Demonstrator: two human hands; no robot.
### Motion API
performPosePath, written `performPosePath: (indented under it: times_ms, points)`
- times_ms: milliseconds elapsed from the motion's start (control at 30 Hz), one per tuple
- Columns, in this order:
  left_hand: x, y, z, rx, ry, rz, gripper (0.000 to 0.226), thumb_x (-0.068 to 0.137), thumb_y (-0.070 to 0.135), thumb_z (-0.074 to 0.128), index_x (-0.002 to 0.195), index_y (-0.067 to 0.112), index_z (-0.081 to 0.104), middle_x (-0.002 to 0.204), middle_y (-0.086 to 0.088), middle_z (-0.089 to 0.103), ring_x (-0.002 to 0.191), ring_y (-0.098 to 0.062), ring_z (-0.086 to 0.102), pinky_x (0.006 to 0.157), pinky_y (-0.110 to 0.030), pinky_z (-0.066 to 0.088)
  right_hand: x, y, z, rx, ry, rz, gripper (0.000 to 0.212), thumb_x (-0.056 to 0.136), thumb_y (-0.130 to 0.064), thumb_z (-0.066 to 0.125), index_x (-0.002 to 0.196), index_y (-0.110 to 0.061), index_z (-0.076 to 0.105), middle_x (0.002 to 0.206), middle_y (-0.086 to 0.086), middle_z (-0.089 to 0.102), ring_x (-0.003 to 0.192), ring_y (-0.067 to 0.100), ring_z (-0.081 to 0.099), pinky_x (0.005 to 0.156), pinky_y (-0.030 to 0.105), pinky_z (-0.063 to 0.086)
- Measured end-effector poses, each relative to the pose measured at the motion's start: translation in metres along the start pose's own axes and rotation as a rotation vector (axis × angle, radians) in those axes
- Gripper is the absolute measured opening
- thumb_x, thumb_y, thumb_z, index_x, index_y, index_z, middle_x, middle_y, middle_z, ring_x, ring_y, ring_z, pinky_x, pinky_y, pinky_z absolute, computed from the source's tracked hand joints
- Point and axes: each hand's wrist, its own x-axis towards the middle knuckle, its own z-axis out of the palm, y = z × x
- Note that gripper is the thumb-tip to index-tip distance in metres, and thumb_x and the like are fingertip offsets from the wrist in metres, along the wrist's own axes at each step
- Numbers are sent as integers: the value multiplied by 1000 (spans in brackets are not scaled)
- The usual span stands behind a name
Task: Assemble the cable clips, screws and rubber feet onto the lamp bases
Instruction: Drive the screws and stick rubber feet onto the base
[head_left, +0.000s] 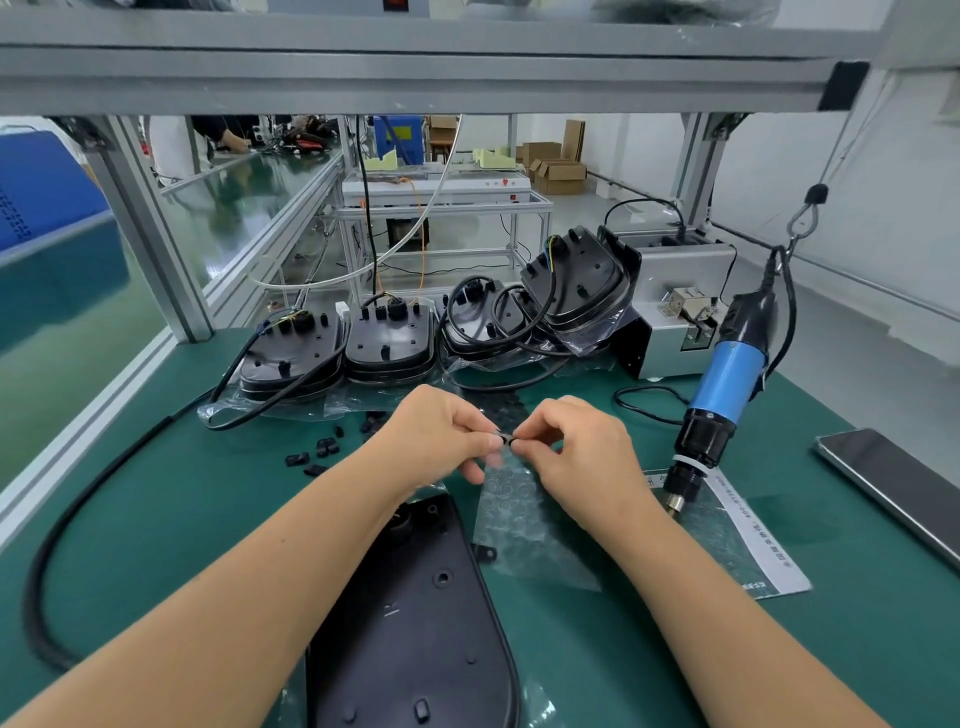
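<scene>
- A black lamp base (415, 618) is lying flat on the green bench (156, 519), nearest the person.
- A clear sheet of rubber feet (511, 512) is lying just beyond it.
- The left hand (441, 431) and right hand (576, 441) are meeting above that sheet, both pinching one small black piece (506, 439) between their fingertips.
- Loose black clips (322, 452) are lying to the left.
- A blue screwdriver (722, 384) is hanging at the right.
- More lamp bases (389, 338) are sitting stacked at the back.

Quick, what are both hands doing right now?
Left hand: pinching a small black part.
Right hand: pinching the same small black part.
</scene>
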Motion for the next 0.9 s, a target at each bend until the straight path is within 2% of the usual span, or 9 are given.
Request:
performPosePath:
  times_ms: [167,300,433,667,733,800,900]
  points:
    - [-1,1,0,-23,-11,-25,11,89,9,67,79,9,73,71,-4,75,49,-6,62,45,-20,36,-1,-2,1,-73,-2,-21,12,82,-19,71,74,-24,62,80,-9,57,74,10,55,69,35,48]
    - [-3,2,-1,-42,-21,-35,11,89,9,66,80,8,73,67,-1,74,48,-4,62,45,-18,35,-4,-3,-1,-195,-34,-90,15,86,-23,65,78,-28,54,82,-12,50,78,7,49,65,28,38]
    - [-3,3,-1,-62,-26,-43,11,90,10,66,80,10,72,65,1,73,48,-4,62,43,-16,36,-4,-4,-3,-94,-32,-41,14,87,-23,66,78,-29,57,82,-13,53,76,6,52,68,28,43]
    - [-2,0,-1,-60,-47,-57,10,89,11,67,80,11,71,62,3,72,47,-4,62,43,-16,37,-7,-5,-4,-163,-29,-107,16,87,-22,66,77,-29,55,83,-14,50,82,6,46,67,26,38]
    - [0,-2,-1,-30,-46,-65,6,88,11,69,82,11,71,62,2,72,47,-4,62,45,-17,37,-6,-8,-9,-19,6,-60,20,85,-17,67,72,-29,57,81,-14,55,80,4,51,68,21,41]
    - [0,-2,-1,44,-62,-54,1,85,12,72,86,13,71,65,2,73,47,-5,62,43,-14,38,-5,-12,-19,242,-12,91,23,84,-13,68,68,-27,63,71,-13,61,66,1,54,61,12,41]
    - [0,-1,-2,240,-112,-22,23,82,19,75,104,24,70,68,4,74,47,-4,60,42,-10,40,-8,-20,-29,683,-255,441,26,86,-9,68,62,-19,67,60,-6,53,52,7,44,46,17,37]
